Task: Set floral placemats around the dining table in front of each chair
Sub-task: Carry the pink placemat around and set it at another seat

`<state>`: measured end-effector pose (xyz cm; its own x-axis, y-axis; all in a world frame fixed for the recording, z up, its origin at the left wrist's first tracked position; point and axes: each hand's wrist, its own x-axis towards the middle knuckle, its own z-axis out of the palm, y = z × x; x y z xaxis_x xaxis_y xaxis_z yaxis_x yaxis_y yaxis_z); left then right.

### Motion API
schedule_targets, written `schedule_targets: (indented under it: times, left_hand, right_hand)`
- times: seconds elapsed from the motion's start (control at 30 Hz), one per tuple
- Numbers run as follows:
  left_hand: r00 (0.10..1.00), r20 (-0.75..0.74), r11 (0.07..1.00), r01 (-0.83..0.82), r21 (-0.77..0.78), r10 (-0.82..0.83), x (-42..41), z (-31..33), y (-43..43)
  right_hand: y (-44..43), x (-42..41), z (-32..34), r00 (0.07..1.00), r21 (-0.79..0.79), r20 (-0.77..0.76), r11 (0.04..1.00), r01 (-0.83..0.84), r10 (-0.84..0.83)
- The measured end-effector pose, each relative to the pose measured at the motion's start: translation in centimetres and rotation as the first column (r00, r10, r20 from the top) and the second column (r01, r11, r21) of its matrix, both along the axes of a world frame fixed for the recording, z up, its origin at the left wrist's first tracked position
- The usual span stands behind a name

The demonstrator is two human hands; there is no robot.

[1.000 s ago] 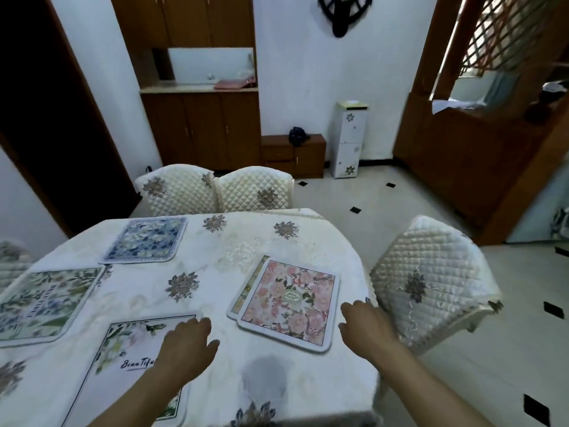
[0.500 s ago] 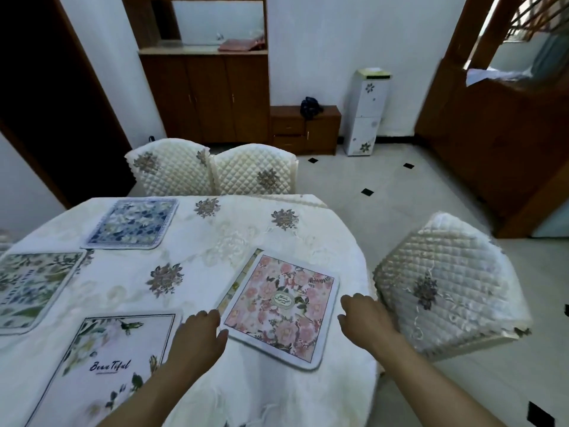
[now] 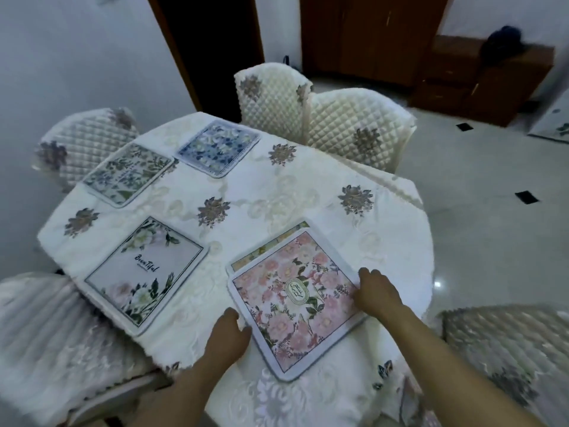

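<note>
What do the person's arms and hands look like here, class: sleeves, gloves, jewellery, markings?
Both forearms are bare as far as the picture shows, with no sleeves in view. The left hand and the right hand wear no gloves. No watch, bracelet or ring can be seen, and no markings; the image is too soft to rule out small details.

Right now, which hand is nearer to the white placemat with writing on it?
The left hand. It sits at the pink placemat's left edge, just right of the white placemat. The right hand rests on the pink placemat's far right side.
</note>
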<state>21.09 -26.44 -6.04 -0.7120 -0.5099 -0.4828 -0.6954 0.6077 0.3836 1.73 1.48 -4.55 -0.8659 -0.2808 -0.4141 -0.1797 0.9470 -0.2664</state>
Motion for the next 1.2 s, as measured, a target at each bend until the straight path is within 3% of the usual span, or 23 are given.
schedule_targets:
  times: [0.2, 0.4, 0.5, 0.9, 1.2]
  left_hand:
    - [0.899, 0.063, 0.881, -0.438, 0.176, 0.434, -1.1, -2.0, 2.2]
    - [0.836, 0.043, 0.809, -0.541, 0.229, 0.546, -2.4, -2.3, 2.8]
    - [0.789, 0.026, 0.752, -0.594, 0.286, 0.614, -2.0, -2.0, 3.0]
    - [0.853, -0.123, 0.819, -0.431, 0.378, 0.506, -1.0, 2.0, 3.3]
    - [0.891, -0.301, 0.849, -0.155, 0.504, 0.341, -1.3, 9.1, 3.1]
  right_hand:
    - [-0.4, -2.6, -2.6, 0.991, -0.076, 0.107, 0.993, 0.086, -0.077]
    - [-0.8, -3.4, -3.9, 0.988, -0.111, 0.047, 0.982, 0.152, -0.148]
    - [-1.0, -3.4, -3.9, 0.997, -0.125, -0.001, 0.989, 0.081, -0.082]
    - [0.4, -1.1, 0.6, 0.997, -0.119, -0.073, 0.993, 0.014, -0.022]
    - [5.4, 3.4, 7.9, 0.946, -0.097, -0.242, 0.976, 0.196, -0.214]
